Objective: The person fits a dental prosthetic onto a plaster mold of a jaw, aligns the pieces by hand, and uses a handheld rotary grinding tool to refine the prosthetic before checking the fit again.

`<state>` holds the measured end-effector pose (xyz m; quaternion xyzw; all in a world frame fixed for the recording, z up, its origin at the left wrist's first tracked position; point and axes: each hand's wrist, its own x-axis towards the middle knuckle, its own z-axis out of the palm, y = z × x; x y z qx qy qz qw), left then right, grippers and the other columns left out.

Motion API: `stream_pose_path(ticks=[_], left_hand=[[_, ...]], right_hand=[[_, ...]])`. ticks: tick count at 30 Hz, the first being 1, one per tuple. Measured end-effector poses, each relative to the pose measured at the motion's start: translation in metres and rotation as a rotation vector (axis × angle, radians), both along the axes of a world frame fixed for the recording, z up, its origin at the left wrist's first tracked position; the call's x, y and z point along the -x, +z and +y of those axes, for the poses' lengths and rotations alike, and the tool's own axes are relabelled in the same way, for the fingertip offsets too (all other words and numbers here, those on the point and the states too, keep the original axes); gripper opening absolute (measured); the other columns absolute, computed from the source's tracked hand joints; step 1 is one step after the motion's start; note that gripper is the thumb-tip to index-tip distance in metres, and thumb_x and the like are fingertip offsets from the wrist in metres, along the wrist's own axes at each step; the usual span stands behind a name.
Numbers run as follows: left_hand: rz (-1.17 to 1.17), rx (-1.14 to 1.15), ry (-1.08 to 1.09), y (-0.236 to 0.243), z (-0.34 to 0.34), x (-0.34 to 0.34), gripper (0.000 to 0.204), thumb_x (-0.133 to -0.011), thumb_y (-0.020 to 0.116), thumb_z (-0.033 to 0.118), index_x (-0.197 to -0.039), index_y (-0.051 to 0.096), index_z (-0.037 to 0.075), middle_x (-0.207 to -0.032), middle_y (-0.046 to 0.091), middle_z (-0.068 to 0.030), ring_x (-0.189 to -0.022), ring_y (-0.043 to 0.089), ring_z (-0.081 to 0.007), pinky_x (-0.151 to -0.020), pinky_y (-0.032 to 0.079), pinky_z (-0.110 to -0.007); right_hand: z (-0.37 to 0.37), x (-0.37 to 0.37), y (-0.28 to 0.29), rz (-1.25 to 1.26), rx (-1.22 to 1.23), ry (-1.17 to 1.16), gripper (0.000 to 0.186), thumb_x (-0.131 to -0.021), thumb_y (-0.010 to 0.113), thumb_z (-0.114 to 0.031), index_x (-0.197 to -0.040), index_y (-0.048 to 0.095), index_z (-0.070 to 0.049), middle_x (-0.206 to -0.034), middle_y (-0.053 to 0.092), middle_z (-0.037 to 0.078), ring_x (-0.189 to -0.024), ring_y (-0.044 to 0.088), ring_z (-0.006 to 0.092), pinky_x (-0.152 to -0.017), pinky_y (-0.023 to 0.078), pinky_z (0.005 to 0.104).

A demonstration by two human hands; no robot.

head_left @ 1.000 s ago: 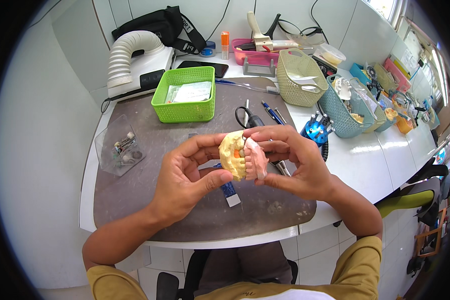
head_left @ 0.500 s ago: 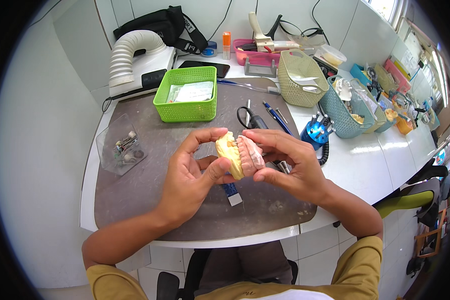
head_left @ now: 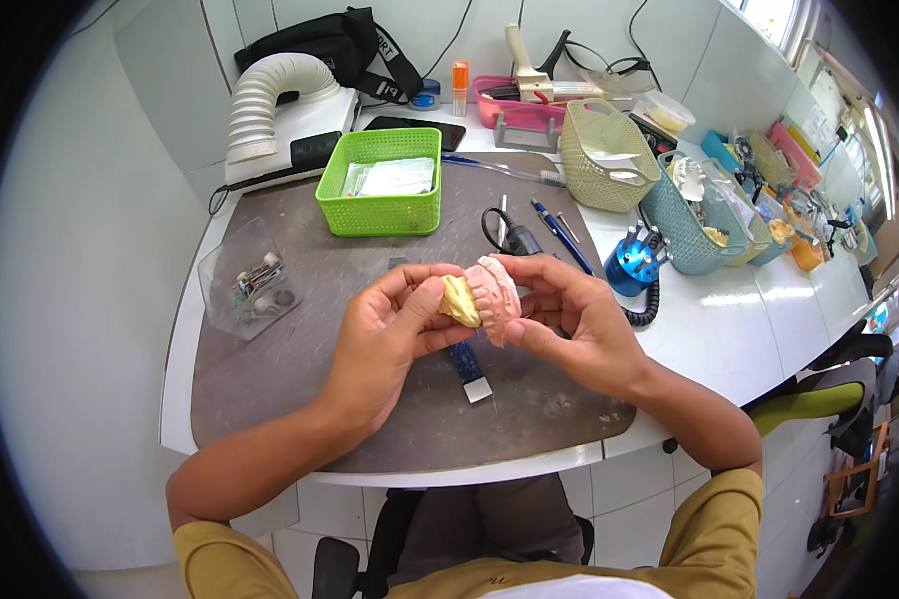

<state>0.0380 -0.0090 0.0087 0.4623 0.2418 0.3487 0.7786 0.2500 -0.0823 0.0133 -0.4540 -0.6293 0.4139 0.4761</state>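
Observation:
Over the middle of the brown mat, my left hand (head_left: 390, 334) grips a yellow dental cast (head_left: 458, 300) between thumb and fingers. My right hand (head_left: 579, 324) holds a pink dental cast (head_left: 494, 299), its fingers behind the far edge and the thumb on the near side. The two casts touch or nearly touch, with the pink teeth facing the yellow piece. Below them on the mat lies a blue-handled tool (head_left: 466, 364) with a flat pale end, partly hidden by my left hand. Behind my right hand, a dark handpiece (head_left: 521, 242) with a cord is partly covered.
A green basket (head_left: 382, 215) with papers stands behind my hands. At left is a clear box (head_left: 255, 285) of small burs. Blue pens (head_left: 561, 232) and a blue bur holder (head_left: 634, 262) lie to the right. Beige (head_left: 609, 150) and light-blue baskets (head_left: 694, 225) line the back right.
The yellow cast has turned in my left hand, so less of it shows and my thumb now lies over it. The pink cast has tilted, showing more of its teeth.

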Motion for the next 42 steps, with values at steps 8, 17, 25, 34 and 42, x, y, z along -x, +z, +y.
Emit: stream_pose_path(ticks=[8, 17, 25, 34, 42], left_hand=[[0.101, -0.471, 0.052, 0.001, -0.009, -0.003, 0.045, -0.089, 0.066, -0.005, -0.132, 0.054, 0.000, -0.131, 0.058, -0.0156, -0.111, 0.066, -0.0206, -0.096, 0.055, -0.032], [0.170, -1.385, 0.302, -0.003, 0.003, 0.003, 0.045, -0.077, 0.080, 0.003, -0.119, 0.063, 0.005, -0.124, 0.066, -0.0182, -0.102, 0.071, -0.0296, -0.081, 0.062, -0.034], [0.147, -1.604, 0.383, -0.001, 0.006, 0.004, 0.044, -0.074, 0.083, 0.006, -0.114, 0.064, 0.004, -0.123, 0.066, -0.0206, -0.101, 0.071, -0.0310, -0.079, 0.062, -0.034], [0.114, -1.551, 0.501, 0.002, -0.001, 0.002, 0.038, -0.070, 0.086, 0.007, -0.105, 0.069, 0.006, -0.094, 0.065, -0.0092, -0.081, 0.069, -0.0227, -0.067, 0.060, -0.030], [0.376, -1.020, 0.281, 0.005, 0.003, 0.005, 0.038, -0.077, 0.082, 0.005, -0.113, 0.070, 0.003, -0.102, 0.069, -0.0087, -0.086, 0.068, -0.0151, -0.075, 0.057, -0.028]], right_hand=[[-0.003, -0.006, 0.009, 0.012, -0.012, 0.031, 0.057, -0.090, 0.068, -0.007, -0.142, 0.045, 0.001, -0.131, 0.059, 0.015, -0.106, 0.066, 0.0175, -0.091, 0.054, 0.0313], [0.000, -0.015, 0.001, -0.032, -0.326, 0.201, 0.058, -0.084, 0.063, 0.008, -0.139, 0.045, -0.002, -0.148, 0.046, 0.019, -0.127, 0.056, 0.0260, -0.098, 0.053, 0.0346], [-0.001, -0.013, 0.001, -0.062, -0.394, 0.200, 0.055, -0.084, 0.061, 0.010, -0.136, 0.048, -0.004, -0.149, 0.044, 0.021, -0.129, 0.055, 0.0300, -0.099, 0.054, 0.0373], [0.000, -0.015, -0.002, -0.064, -0.398, 0.241, 0.058, -0.085, 0.061, 0.008, -0.138, 0.044, -0.004, -0.148, 0.045, 0.021, -0.128, 0.056, 0.0302, -0.102, 0.051, 0.0387], [-0.005, -0.014, 0.012, 0.155, 0.090, 0.270, 0.070, -0.089, 0.053, 0.005, -0.153, 0.026, 0.002, -0.130, 0.056, 0.014, -0.111, 0.062, 0.0180, -0.095, 0.051, 0.0350]])
